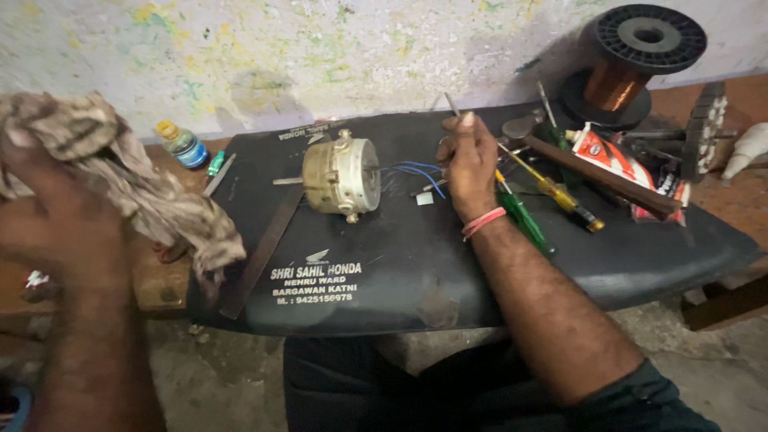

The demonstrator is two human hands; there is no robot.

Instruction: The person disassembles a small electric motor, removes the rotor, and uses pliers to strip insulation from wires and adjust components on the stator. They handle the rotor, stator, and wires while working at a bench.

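Observation:
My left hand (56,208) is raised at the left and clutches a dirty patterned rag (136,184) that droops over the bench edge. My right hand (468,164) rests on the black padded seat (416,264) and pinches a thin metal tool (453,105) that points up and back. A round brass-coloured motor (342,176) with a shaft on its left lies on the seat just left of that hand. Blue wires (416,172) run from the motor toward my right hand.
Green and yellow screwdrivers (552,196), a hammer (592,172) and a red-white tube (616,160) lie at the right. A spool of copper wire (632,60) stands by the wall. A flat metal file (260,256) lies at the left, beside a small bottle (182,146).

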